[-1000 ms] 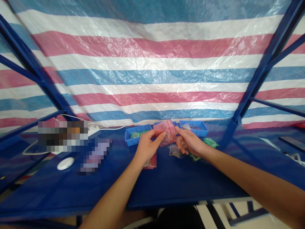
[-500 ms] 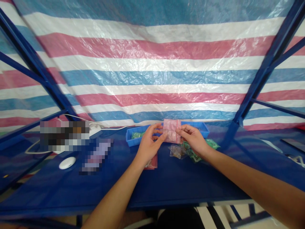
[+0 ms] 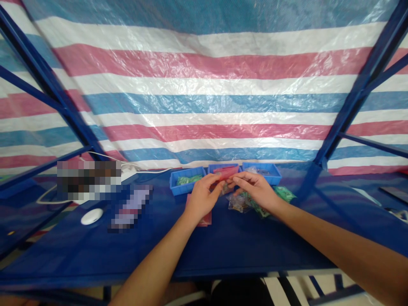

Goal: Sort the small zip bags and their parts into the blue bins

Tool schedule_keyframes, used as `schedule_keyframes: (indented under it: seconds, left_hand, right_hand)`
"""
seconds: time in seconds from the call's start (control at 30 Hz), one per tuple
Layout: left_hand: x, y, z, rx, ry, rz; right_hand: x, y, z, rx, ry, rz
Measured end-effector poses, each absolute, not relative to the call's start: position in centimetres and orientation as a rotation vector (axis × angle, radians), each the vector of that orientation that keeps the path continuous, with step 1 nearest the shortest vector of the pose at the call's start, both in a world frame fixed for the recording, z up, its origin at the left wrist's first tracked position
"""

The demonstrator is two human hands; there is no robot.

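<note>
A small pink plastic zip bag (image 3: 227,171) is held tilted back between both hands, in front of the middle blue bin. My left hand (image 3: 204,193) is closed on the bag's left side, thumb against fingers. My right hand (image 3: 255,188) pinches at its lower right edge; the exact fingertip contact is partly hidden. Below my left hand lie flat pink bags (image 3: 205,220), partly covered by the wrist. Under my right hand are a clear bag with small brownish pieces (image 3: 237,204) and green bags (image 3: 284,194).
Three blue bins stand at the back: the left bin (image 3: 173,188) contains green bags, the middle bin (image 3: 210,167) is partly hidden, the right bin (image 3: 276,175) holds clear bags. A white oval object (image 3: 92,216) lies left. Blue frame posts (image 3: 342,114) flank a striped sheet (image 3: 207,102).
The pink bag has gone from facing me to being tipped back, so it looks thinner. Both hands have shifted slightly, and the right fingers have moved toward the left hand.
</note>
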State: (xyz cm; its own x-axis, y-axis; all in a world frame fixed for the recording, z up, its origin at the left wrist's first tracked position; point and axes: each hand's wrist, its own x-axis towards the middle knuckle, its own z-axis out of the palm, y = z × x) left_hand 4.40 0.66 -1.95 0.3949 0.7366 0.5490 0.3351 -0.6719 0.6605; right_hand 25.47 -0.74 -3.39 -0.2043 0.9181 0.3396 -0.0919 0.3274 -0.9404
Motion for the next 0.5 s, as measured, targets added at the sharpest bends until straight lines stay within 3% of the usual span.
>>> schedule_keyframes:
  seconds: [0.17, 0.37, 0.5]
  left_hand:
    - [4.38, 0.89, -2.07, 2.055, 0.949, 1.256]
    - [4.81, 1.11, -2.81, 1.85, 0.811, 1.198]
    - [4.57, 1.26, -2.75, 1.879, 0.866, 1.285]
  right_hand:
    - [26.11, 0.3, -3.82, -0.859, -1.325, 0.864]
    - [25.86, 0.02, -3.47, -0.728, -1.456, 1.113]
    - [25.78, 0.04, -3.7, -0.788, -1.448, 1.105]
